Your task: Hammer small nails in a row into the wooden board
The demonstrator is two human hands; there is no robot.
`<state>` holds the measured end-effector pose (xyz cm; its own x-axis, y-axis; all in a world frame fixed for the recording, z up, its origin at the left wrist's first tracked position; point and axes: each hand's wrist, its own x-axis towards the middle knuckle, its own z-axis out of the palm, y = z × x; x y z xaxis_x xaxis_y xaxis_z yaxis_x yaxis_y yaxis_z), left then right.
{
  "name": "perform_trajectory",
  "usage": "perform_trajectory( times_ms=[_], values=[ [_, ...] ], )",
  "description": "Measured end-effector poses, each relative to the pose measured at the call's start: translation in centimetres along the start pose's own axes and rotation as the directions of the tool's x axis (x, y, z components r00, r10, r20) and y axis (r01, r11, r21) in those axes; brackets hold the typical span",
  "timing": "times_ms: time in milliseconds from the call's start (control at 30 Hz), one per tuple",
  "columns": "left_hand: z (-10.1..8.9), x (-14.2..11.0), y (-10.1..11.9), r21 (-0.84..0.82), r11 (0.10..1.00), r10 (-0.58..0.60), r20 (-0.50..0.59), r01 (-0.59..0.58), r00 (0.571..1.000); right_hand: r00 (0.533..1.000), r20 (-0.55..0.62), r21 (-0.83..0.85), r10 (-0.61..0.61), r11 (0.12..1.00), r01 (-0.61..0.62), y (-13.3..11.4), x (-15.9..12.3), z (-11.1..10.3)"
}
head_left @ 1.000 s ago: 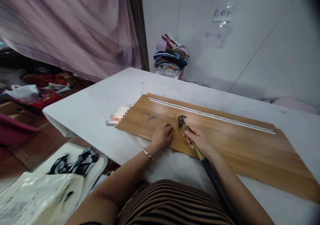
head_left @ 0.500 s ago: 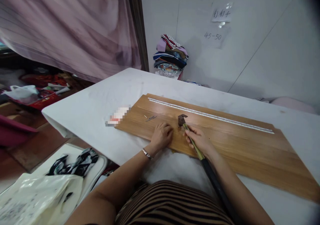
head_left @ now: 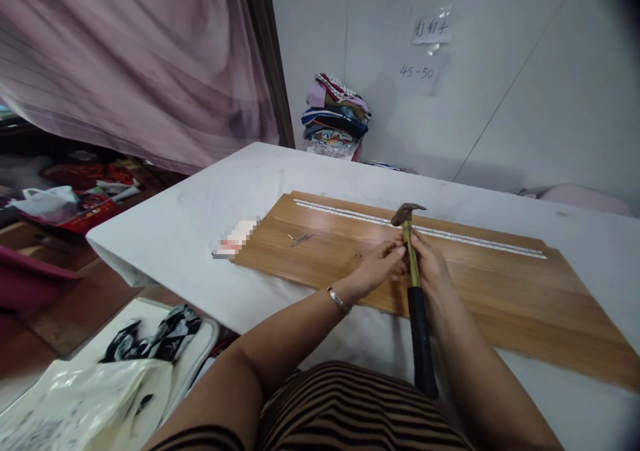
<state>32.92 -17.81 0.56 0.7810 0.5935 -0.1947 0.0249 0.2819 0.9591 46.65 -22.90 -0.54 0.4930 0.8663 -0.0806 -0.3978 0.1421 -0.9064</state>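
View: one head camera only, which looks down over both hands.
Claw hammer: the claw hammer (head_left: 416,304), with rusty brown metal head (head_left: 406,215), yellow neck (head_left: 411,265) and long black grip (head_left: 421,344), is between the two hands, above the brown wood-grain flat board (head_left: 500,297).
Long axis: it goes from the head, at the far side, to the grip, at the near side toward the person's body; the lower end leans slightly to the right, and the claw points to the right.
Nearer hand: the bare right hand (head_left: 434,267) is nearer; it is against the right side of the neck, just under the head, and partly behind it.
Right fingers: bent and narrow, around the yellow neck; this hand seems to carry the hammer.
Left hand: the bare left hand (head_left: 379,267), with a silver metal bracelet (head_left: 339,299) on its wrist, comes from the left; its fingertips are just beside the neck.
Left fingers: half bent, with a narrow gap; whether they touch the neck or pinch something small, I am not able to see.
Loose nails: thin grey metal pieces, which look like nails (head_left: 301,239), lie on the board, left of both hands and well apart.
White strips: two long, parallel white strips (head_left: 340,211) lie along the far part of the board; the head overlaps them in this view, but seems raised.
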Motion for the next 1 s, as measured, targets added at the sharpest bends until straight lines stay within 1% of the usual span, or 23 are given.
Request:
perform_trajectory(
  times_ms=[67, 133, 200, 267, 300, 333, 367, 400, 467, 533, 567, 600, 633, 667, 700, 733, 767, 800, 833, 867, 933, 1000],
  values=[
    [1.0, 0.5, 0.7, -0.026, 0.999, -0.025, 0.046, 0.026, 0.999, 0.995, -0.074, 0.056, -0.07, 0.996, 0.074, 0.1, 0.3, -0.2],
    [1.7, 1.3, 1.2, 0.009, 1.0, -0.019, 0.064, 0.019, 0.998, 0.983, -0.129, 0.106, -0.13, 0.984, 0.144, 0.1, 0.4, -0.2],
    [2.0, 2.1, 1.6, 0.056, 0.998, 0.035, 0.08, -0.039, 0.996, 0.975, -0.149, 0.136, -0.165, 0.973, 0.186, -0.1, 0.3, 0.0],
    [1.8, 2.5, 2.2, 0.105, 0.99, 0.081, 0.08, -0.089, 0.994, 0.974, -0.134, 0.132, -0.181, 0.971, 0.199, -0.3, 0.0, 0.3],
    [1.5, 2.5, 2.5, 0.14, 0.986, 0.082, 0.069, -0.091, 0.994, 0.977, -0.106, 0.109, -0.186, 0.974, 0.198, -0.4, -0.3, 0.7],
    [1.1, 2.2, 3.0, 0.187, 0.981, 0.051, 0.055, -0.06, 0.997, 0.979, -0.064, 0.071, -0.194, 0.978, 0.198, -0.5, -0.7, 1.1],
    [0.5, 1.7, 3.5, 0.23, 0.973, 0.01, 0.06, -0.024, 0.998, 0.98, -0.012, 0.02, -0.197, 0.98, 0.197, -0.5, -1.1, 1.6],
    [-0.1, 1.1, 4.1, 0.251, 0.968, -0.006, 0.085, -0.016, 0.996, 0.98, 0.049, -0.038, -0.19, 0.981, 0.192, -0.5, -1.6, 2.2],
    [-1.6, -0.5, 5.3, 0.229, 0.973, 0.001, 0.115, -0.028, 0.993, 0.967, 0.164, -0.14, -0.192, 0.966, 0.216, -0.8, -2.7, 3.4],
    [-3.2, -2.3, 6.3, 0.195, 0.981, -0.013, 0.102, -0.007, 0.995, 0.942, 0.266, -0.223, -0.207, 0.937, 0.269, -1.6, -3.7, 4.1],
    [-4.1, -3.2, 6.8, 0.187, 0.982, -0.044, 0.087, 0.027, 0.995, 0.928, 0.309, -0.272, -0.208, 0.916, 0.296, -2.2, -4.1, 4.0],
    [-4.9, -4.2, 7.1, 0.16, 0.986, -0.062, 0.036, 0.056, 0.997, 0.915, 0.362, -0.335, -0.181, 0.89, 0.309, -3.0, -4.4, 3.7],
    [-5.7, -5.1, 7.4, 0.132, 0.988, -0.072, -0.016, 0.074, 0.997, 0.903, 0.41, -0.411, -0.127, 0.859, 0.307, -3.7, -4.6, 3.1],
    [-6.6, -6.0, 7.7, 0.124, 0.989, -0.073, -0.064, 0.08, 0.995, 0.904, 0.424, -0.486, -0.05, 0.83, 0.273, -4.5, -4.6, 2.2],
    [-7.4, -6.9, 8.0, 0.138, 0.986, -0.073, -0.118, 0.089, 0.99, 0.912, 0.409, -0.55, 0.023, 0.804, 0.227, -5.2, -4.4, 1.3],
    [-8.2, -7.7, 8.2, 0.173, 0.978, -0.09, -0.151, 0.115, 0.984, 0.935, 0.353, -0.58, 0.035, 0.792, 0.189, -5.7, -4.1, 0.3],
    [-9.0, -8.4, 8.4, 0.206, 0.968, -0.109, -0.18, 0.146, 0.978, 0.966, 0.258, -0.583, -0.028, 0.792, 0.179, -6.0, -3.7, -0.7],
    [-9.7, -9.1, 8.5, 0.242, 0.956, -0.116, -0.212, 0.167, 0.97, 0.98, 0.15, -0.586, -0.133, 0.786, 0.196, -6.0, -3.1, -1.6],
    [-10.3, -9.5, 8.5, 0.275, 0.942, -0.129, -0.236, 0.193, 0.963, 0.969, 0.059, -0.611, -0.241, 0.759, 0.226, -5.8, -2.4, -2.4],
    [-10.8, -9.8, 8.4, 0.305, 0.928, -0.136, -0.254, 0.213, 0.958, 0.949, 0.004, -0.653, -0.315, 0.718, 0.242, -5.5, -1.7, -3.1],
    [-11.5, -10.0, 7.8, 0.375, 0.899, -0.133, -0.264, 0.229, 0.955, 0.924, -0.031, -0.759, -0.381, 0.611, 0.227, -4.3, -0.2, -4.5],
    [-11.7, -9.6, 6.7, 0.465, 0.86, -0.085, -0.278, 0.211, 0.957, 0.909, -0.052, -0.861, -0.414, 0.48, 0.17, -3.0, 1.2, -5.9]
  ],
)
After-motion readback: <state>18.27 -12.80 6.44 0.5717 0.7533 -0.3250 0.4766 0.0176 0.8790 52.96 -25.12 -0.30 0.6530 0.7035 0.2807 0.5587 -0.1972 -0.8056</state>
